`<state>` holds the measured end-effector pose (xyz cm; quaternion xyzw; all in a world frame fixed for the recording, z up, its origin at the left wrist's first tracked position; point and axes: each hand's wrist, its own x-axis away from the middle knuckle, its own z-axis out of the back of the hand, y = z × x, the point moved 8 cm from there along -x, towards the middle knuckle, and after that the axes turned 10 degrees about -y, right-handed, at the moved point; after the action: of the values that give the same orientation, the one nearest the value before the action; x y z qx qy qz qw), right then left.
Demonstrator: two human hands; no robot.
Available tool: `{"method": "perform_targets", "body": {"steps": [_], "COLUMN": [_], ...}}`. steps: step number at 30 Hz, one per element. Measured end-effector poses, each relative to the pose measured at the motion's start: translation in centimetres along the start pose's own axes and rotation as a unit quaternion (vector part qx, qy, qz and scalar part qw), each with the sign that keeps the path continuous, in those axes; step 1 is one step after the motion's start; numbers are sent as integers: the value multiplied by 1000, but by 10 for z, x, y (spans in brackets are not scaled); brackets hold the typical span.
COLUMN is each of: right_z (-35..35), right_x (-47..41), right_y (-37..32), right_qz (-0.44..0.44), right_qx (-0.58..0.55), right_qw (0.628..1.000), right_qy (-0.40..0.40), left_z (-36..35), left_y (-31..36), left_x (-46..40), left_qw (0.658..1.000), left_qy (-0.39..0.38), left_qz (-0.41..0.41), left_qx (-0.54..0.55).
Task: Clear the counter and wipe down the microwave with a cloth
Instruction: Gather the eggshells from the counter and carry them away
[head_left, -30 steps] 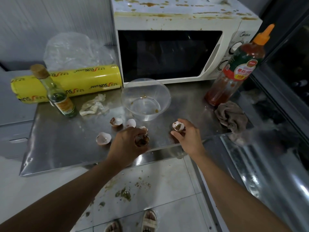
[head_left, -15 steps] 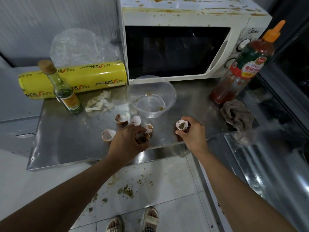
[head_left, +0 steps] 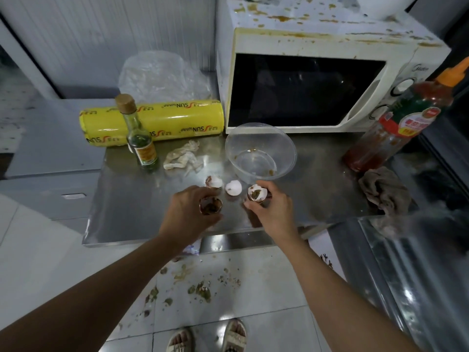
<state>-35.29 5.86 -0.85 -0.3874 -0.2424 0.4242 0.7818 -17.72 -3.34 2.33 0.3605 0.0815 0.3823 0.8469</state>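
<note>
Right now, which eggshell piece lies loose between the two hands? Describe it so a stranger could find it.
Start at the white microwave, then drop to the clear plastic bowl in front of it. Just below the bowl's near-left rim lies a loose eggshell on the steel counter. It is clean white; the shells gripped in the hands look brown and dirty.

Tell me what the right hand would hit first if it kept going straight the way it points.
The right hand, gripping an eggshell, points up and away toward the clear plastic bowl. That bowl's near rim looks like the first thing met, though depth is hard to judge.
</note>
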Motion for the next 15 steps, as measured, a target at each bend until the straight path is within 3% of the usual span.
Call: {"method": "perform_targets", "body": {"steps": [15], "right_z": [-16], "right_x": [1], "right_y": [7], "right_qz": [-1], "right_qx": [57], "right_qw": [998], "right_qy": [11], "left_z": [13], "left_y": [-54], "left_x": [-10], "left_qw": [998], "left_qy": [26], "left_qz": [63], "left_qx": [-16]}}
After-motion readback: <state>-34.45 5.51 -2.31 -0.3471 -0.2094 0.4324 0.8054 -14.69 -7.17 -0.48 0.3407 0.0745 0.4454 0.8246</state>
